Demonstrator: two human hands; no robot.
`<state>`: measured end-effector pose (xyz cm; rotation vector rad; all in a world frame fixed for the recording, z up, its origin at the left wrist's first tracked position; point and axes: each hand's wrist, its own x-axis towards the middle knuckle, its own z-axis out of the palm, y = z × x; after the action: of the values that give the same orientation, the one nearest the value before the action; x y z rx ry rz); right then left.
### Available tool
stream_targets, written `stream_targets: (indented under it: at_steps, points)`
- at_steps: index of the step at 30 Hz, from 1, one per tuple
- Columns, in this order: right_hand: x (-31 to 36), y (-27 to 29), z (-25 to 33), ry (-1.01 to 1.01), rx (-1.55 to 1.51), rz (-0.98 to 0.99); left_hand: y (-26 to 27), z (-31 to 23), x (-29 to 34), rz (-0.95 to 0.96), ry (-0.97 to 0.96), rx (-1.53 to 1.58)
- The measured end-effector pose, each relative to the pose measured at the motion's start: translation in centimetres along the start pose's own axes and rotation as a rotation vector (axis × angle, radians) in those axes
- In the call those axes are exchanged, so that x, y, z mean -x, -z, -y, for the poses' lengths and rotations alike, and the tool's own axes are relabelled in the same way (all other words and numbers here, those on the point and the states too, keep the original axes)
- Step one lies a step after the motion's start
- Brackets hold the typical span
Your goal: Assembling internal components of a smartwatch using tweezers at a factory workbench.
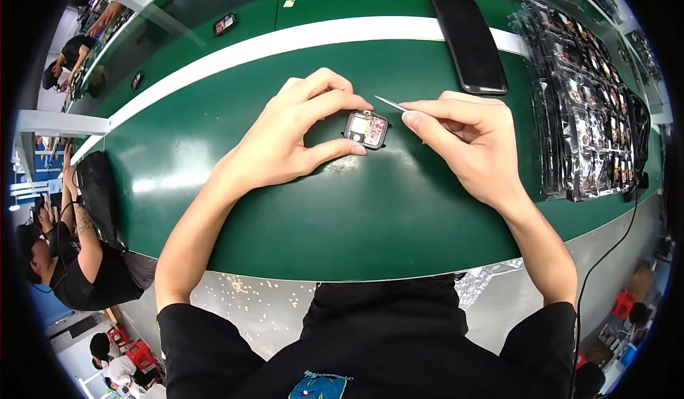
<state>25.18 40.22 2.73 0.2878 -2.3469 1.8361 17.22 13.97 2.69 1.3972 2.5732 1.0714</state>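
Observation:
An opened smartwatch case (368, 130), black-rimmed with a red circuit board and a pale block inside, rests at the middle of the green table. My left hand (299, 128) grips it between the thumb at its lower edge and the index finger at its upper edge. In my right hand (467, 139) a pair of thin metal tweezers (390, 104) is pinched between thumb and fingers. The tweezers' tip points left, just above the upper right of the case and apart from it.
A black phone (470, 43) lies across the white strip (342, 30) behind my right hand. Stacked clear trays (581, 107) of small parts stand on the right, beside a black cable (605, 256). Another watch case (225, 24) lies far left. A co-worker (92, 256) sits at the left.

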Motion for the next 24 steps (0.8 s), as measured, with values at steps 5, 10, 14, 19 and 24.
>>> stream_targets:
  at_steps: [5,10,14,19,24]
  points:
    - [0.38,0.11,0.17,-0.036,0.142,0.049,0.30,0.06,0.37,0.050,0.007,0.124]
    - [-0.10,-0.38,-0.21,0.104,0.291,0.079,0.27,0.62,0.05,0.059,-0.019,0.094]
    - [-0.19,-0.34,-0.44,0.136,0.311,0.109,0.17,0.68,0.02,0.060,-0.004,0.095]
    - [-0.18,-0.56,-0.65,0.176,0.353,0.095,0.23,0.62,-0.05,0.078,0.021,0.104]
    - [0.11,-0.28,-0.61,0.192,0.340,0.068,0.04,0.43,0.09,0.061,0.067,0.154]
